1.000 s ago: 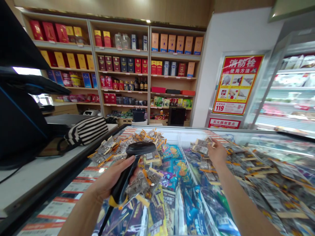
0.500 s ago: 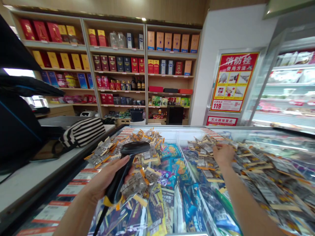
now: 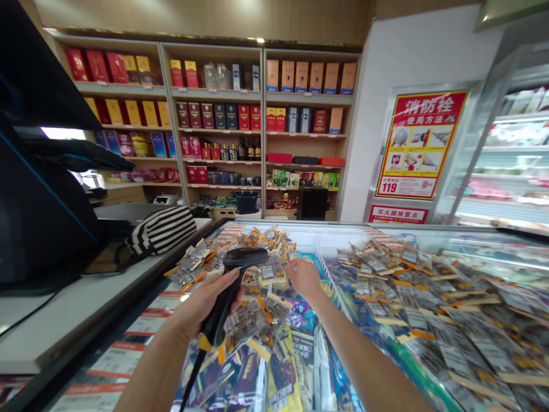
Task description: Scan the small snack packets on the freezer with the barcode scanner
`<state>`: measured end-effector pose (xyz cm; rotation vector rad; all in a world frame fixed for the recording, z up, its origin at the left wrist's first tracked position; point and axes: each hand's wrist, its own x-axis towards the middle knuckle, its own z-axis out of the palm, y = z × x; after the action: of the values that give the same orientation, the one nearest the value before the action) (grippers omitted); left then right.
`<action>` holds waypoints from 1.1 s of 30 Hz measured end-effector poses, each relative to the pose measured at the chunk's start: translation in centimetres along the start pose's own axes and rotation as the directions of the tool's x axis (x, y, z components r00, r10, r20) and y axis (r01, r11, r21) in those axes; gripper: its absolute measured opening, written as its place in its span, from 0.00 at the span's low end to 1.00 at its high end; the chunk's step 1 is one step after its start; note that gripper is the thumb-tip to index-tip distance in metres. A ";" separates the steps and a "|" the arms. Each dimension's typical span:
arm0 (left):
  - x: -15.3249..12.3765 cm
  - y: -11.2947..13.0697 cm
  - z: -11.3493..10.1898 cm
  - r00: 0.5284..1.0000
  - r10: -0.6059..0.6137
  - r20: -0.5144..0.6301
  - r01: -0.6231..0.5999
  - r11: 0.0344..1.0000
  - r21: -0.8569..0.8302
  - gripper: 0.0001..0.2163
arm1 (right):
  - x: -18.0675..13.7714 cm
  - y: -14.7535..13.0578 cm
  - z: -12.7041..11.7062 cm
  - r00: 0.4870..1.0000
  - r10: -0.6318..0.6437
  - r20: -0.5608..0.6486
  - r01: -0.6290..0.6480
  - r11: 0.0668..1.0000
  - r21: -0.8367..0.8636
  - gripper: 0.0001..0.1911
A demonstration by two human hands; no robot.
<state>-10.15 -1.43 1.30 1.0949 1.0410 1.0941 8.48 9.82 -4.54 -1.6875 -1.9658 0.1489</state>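
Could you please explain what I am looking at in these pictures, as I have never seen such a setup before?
There is no robot here: these are a person's two bare hands, seen from one camera worn on the head, looking forward and down. The left hand holds a black scanner by its grip. The right hand is at the left pile of small packets; whether it grips one is unclear. A larger right pile lies opposite. Both rest on a clear top, with colourful wrapped packs visible beneath.
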 end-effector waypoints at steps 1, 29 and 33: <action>0.0 0.0 0.0 1.000 0.004 0.000 -0.004 1.000 0.004 0.12 | 0.3 -0.5 0.7 1.000 0.015 0.023 -0.015 1.000 0.009 0.18; 3.7 0.2 4.6 0.986 0.167 -0.024 -0.168 0.984 -0.063 0.12 | 0.9 9.5 -1.8 0.978 0.190 -0.083 -0.099 0.781 0.617 0.12; 3.4 -1.1 4.6 0.987 0.161 0.019 -0.160 0.986 -0.041 0.12 | 1.2 10.7 -1.7 0.971 0.206 -0.121 -0.090 0.783 0.616 0.12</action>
<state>-4.98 1.12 0.64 1.1726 0.9219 1.2233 18.67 12.78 -7.18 -1.3558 -1.4263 0.5993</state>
